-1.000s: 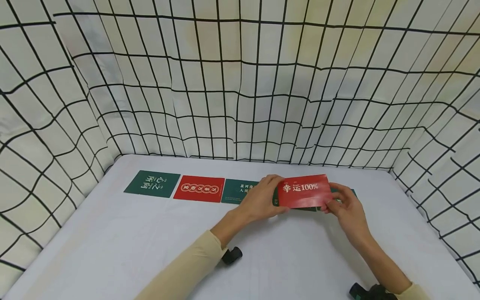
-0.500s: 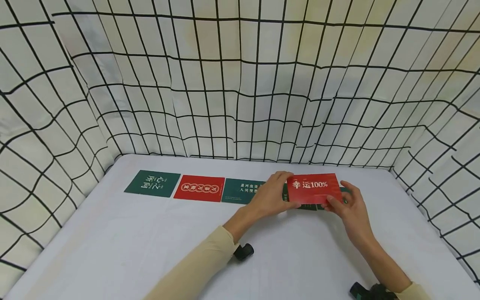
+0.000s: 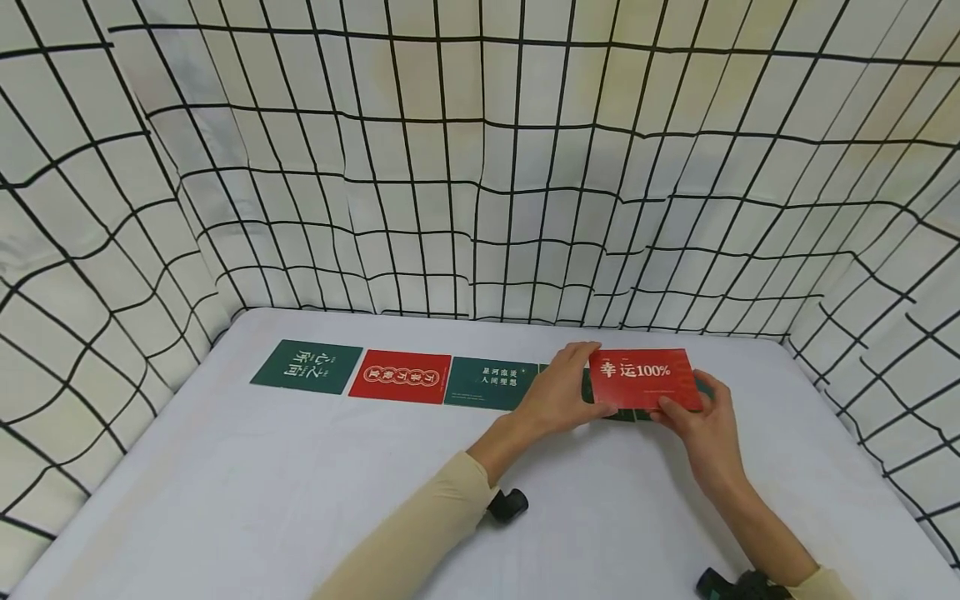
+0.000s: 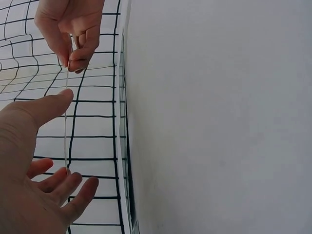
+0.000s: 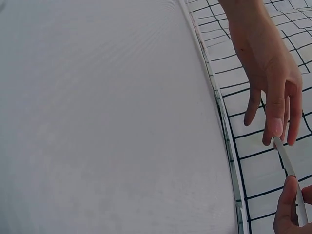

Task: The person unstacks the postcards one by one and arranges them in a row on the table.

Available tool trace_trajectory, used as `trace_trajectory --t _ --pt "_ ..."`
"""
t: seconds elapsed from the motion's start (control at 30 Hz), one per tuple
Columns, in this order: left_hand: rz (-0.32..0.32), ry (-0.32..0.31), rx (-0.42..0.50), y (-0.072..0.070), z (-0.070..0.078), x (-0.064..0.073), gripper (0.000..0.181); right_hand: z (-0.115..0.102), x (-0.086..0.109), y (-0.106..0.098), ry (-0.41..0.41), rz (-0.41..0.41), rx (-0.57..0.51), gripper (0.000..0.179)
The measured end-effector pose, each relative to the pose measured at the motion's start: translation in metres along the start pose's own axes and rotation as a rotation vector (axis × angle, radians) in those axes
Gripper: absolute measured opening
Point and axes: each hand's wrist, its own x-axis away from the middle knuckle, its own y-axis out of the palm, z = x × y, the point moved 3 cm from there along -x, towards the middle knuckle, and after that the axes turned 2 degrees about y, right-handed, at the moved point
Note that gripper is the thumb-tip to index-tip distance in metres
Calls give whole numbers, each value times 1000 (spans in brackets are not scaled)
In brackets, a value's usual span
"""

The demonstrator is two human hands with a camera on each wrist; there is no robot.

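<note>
A red card (image 3: 643, 377) with white Chinese characters and "100%" is held up, slightly tilted, over the right part of a row of cards. My left hand (image 3: 558, 392) grips its left side, thumb at the lower edge and fingers at the upper. My right hand (image 3: 708, 429) pinches its lower right corner between thumb and fingers. Edge-on, the card is a thin pale line (image 4: 66, 129) in the left wrist view and a narrow strip (image 5: 287, 161) in the right wrist view. Green cards (image 3: 618, 414) lie below it, mostly hidden by the card and hands.
On the white table (image 3: 300, 483), the row continues leftward with a green card (image 3: 491, 383), a red card (image 3: 400, 377) and another green card (image 3: 307, 367). Black grid netting (image 3: 480, 208) over pale sheeting encloses the back and sides. A black wrist camera (image 3: 508, 505) sits at my left sleeve.
The red card and my left hand have moved to the right. My right hand has stayed almost in place at the card's lower right. More of the green card left of my hand shows.
</note>
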Motion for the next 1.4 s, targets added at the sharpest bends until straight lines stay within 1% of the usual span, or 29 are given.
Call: trace_trajectory --t 0.13,0.23,0.43,0.6,0.73,0.8,1.0,1.2,1.4 --pt "11 15 26 4 2 -3 86 2 0 -2 -14 3 -59 75" --pt "8 10 57 8 4 -4 85 3 1 -2 -13 10 -95 73" --pt "44 0 115 9 8 -9 90 1 1 -4 -45 44 -78 79" --pt "75 -45 127 11 10 -10 93 1 0 -6 -50 76 -64 80" --pt "87 -86 171 16 13 -12 95 2 0 -10 -30 107 -49 80" --pt "86 -104 188 19 14 -13 94 2 0 -12 -21 117 -62 79" --pt "89 -120 216 28 19 -18 87 1 -3 -17 -25 137 -90 79" --pt "88 -113 242 34 25 -21 82 2 -4 -24 -13 156 -91 79" --pt "89 -114 266 41 29 -25 72 5 -7 -31 5 174 -120 75"
